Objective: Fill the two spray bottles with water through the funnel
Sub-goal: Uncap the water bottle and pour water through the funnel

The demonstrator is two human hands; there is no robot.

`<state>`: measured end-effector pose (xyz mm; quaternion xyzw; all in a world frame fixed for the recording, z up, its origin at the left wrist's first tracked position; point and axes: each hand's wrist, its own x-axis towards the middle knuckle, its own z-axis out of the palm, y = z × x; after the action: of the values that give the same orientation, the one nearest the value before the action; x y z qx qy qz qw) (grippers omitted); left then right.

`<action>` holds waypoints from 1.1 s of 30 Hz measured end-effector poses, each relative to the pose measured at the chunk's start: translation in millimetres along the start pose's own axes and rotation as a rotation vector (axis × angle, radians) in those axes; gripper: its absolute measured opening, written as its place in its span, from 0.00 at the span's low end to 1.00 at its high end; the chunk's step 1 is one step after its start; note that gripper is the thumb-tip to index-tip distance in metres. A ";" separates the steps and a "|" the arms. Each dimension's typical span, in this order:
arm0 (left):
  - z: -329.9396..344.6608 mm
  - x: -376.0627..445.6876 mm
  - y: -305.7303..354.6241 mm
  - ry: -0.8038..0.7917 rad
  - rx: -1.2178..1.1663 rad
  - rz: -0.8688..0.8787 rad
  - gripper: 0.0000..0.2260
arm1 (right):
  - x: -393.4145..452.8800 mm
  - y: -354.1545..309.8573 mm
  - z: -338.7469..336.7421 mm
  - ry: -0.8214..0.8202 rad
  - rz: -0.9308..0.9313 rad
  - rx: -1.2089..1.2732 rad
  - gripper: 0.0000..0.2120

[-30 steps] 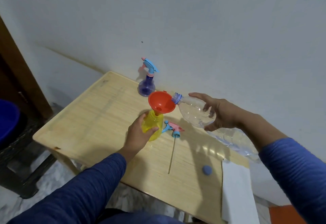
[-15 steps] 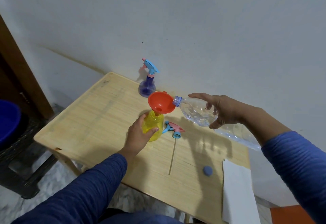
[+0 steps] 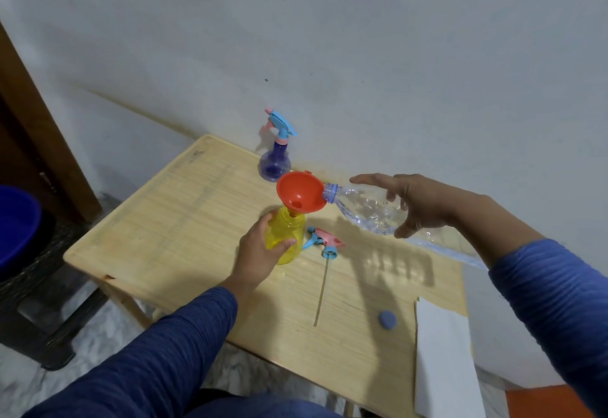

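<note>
A yellow spray bottle (image 3: 287,235) stands on the wooden table (image 3: 171,226) with a red funnel (image 3: 301,194) in its neck. My left hand (image 3: 260,254) grips the yellow bottle from the near side. My right hand (image 3: 419,205) holds a clear plastic water bottle (image 3: 368,211) tilted on its side, its mouth resting at the funnel's right rim. The yellow bottle's pink and blue spray head (image 3: 324,243) lies on the table just to the right, its tube pointing toward me. A purple spray bottle (image 3: 275,160) with its spray head on stands at the table's far edge.
A blue bottle cap (image 3: 387,319) lies near the table's right front. A white sheet (image 3: 444,361) covers the right front corner. A blue tub (image 3: 16,223) sits on a dark stand left of the table. The wall runs close behind the table.
My right hand has brought the water bottle leftward and a little down, so its mouth now meets the funnel's rim. My left hand keeps its hold on the yellow bottle.
</note>
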<state>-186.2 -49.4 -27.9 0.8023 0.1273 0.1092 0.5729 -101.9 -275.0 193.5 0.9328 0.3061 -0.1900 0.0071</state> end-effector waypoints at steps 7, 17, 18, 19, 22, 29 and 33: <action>0.5 -0.8 0.8 0.005 0.000 -0.007 0.31 | -1.1 -4.2 -4.2 -0.010 -0.003 -0.008 0.55; 0.1 -1.4 1.6 0.004 0.003 -0.017 0.31 | -2.6 -7.8 -7.1 -0.013 -0.003 -0.033 0.54; 0.2 -1.7 2.0 0.003 0.005 -0.017 0.31 | -2.3 -7.6 -6.9 -0.012 -0.003 -0.035 0.54; 0.3 -1.8 2.1 0.002 0.004 -0.019 0.31 | -2.0 -7.4 -6.9 -0.012 -0.002 -0.040 0.54; 0.9 -1.7 3.1 0.002 0.003 -0.032 0.31 | -1.3 -6.9 -7.9 -0.018 0.009 -0.053 0.54; 0.1 -3.0 4.3 0.001 0.006 -0.027 0.31 | -0.7 -5.7 -8.5 -0.025 0.008 -0.074 0.54; 0.0 -3.1 5.0 0.000 0.007 -0.031 0.31 | -0.3 -1.7 -5.2 -0.004 -0.007 -0.057 0.54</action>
<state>-188.8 -52.0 -23.2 0.8023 0.1401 0.0998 0.5717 -101.3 -273.1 198.6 0.9308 0.3147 -0.1830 0.0334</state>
